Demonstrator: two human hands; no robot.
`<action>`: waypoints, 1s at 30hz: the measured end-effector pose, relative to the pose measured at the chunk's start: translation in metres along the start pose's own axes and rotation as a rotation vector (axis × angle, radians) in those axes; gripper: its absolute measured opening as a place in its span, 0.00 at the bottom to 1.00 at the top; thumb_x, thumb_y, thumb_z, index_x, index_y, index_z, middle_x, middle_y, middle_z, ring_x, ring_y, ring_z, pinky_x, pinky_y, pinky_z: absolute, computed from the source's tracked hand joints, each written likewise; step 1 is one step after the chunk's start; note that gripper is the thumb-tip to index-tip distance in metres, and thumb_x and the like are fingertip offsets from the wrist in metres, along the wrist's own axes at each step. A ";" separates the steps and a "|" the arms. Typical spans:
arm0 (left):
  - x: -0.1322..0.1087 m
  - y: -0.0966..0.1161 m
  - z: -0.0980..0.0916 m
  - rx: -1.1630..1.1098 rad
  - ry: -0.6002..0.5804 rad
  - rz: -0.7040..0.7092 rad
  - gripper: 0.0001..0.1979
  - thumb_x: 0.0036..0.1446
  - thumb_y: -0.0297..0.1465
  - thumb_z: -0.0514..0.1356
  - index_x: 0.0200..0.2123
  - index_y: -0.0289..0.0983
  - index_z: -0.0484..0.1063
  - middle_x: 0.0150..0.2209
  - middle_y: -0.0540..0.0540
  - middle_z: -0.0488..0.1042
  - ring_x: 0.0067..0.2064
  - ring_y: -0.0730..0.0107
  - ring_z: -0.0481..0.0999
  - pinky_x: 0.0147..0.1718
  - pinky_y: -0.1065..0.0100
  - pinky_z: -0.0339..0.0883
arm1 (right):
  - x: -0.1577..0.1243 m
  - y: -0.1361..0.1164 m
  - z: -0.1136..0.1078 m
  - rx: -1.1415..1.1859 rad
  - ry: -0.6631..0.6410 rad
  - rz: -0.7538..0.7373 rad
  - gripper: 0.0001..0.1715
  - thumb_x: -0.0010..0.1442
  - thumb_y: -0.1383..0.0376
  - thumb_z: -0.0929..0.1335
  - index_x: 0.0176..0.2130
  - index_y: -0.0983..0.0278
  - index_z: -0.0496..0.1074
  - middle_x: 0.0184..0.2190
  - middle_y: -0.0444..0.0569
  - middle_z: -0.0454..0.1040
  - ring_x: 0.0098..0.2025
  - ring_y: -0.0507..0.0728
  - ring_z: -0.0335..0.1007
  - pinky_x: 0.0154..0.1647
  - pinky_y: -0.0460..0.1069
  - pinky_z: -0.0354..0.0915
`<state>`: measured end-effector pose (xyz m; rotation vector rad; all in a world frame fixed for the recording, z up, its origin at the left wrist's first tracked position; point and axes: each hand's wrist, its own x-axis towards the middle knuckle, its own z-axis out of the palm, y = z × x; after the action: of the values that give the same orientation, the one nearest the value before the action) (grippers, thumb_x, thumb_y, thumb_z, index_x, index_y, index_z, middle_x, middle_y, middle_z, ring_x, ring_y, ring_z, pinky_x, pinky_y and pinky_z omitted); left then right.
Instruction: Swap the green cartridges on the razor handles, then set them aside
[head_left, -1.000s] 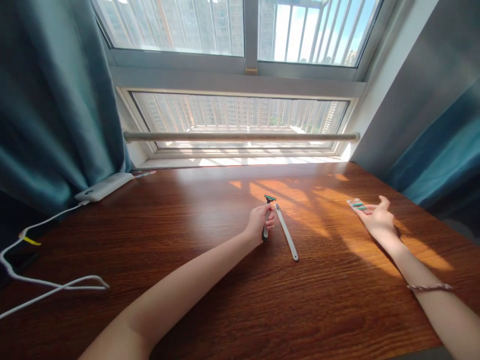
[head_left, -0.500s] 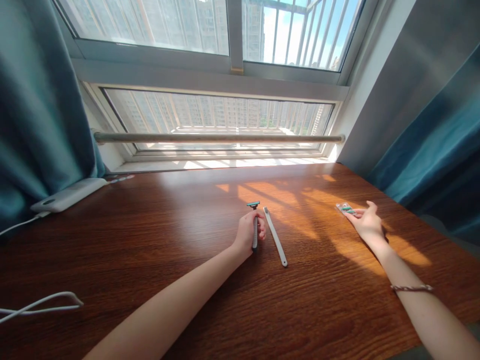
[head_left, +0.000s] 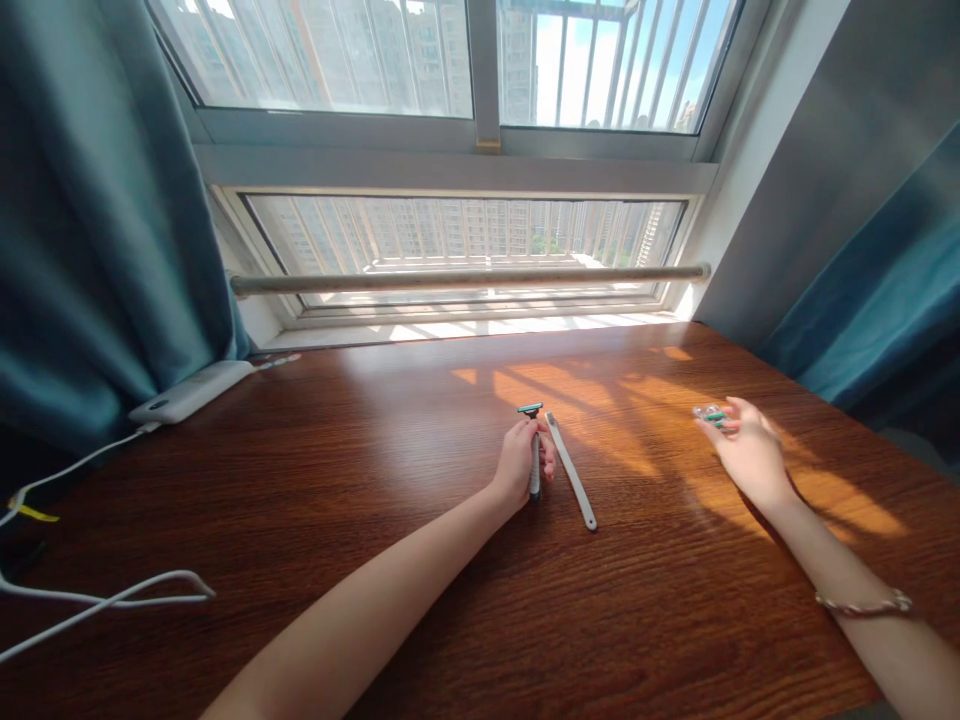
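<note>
My left hand is closed around the grey handle of a razor with a green-and-black head, which lies on the brown wooden table. Just right of it lies a slim white handle-shaped piece, untouched. Further right, my right hand pinches a small clear pack of green blade cartridges between its fingertips, lifted a little off the sunlit tabletop. A thin bracelet circles my right wrist.
A white power bank sits at the table's back left with a white cable looping along the left edge. Teal curtains hang on both sides. A window with a horizontal rail runs behind the table.
My right hand has closed on the cartridge pack and raised it slightly from the table. My left hand keeps its grip on the razor. The view has shifted a little.
</note>
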<state>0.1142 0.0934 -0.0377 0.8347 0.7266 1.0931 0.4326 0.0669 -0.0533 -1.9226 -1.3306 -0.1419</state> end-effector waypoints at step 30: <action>0.004 -0.008 -0.004 -0.025 0.027 -0.003 0.08 0.48 0.35 0.52 0.28 0.38 0.54 0.12 0.55 0.64 0.10 0.74 0.61 0.10 0.74 0.53 | -0.007 -0.004 -0.022 -0.361 -0.295 -0.171 0.15 0.51 0.61 0.60 0.24 0.63 0.73 0.23 0.51 0.70 0.27 0.58 0.66 0.25 0.49 0.55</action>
<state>0.1156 0.0967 -0.0467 0.7987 0.7350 1.1103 0.4329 0.0484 -0.0394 -2.1883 -1.7654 -0.2003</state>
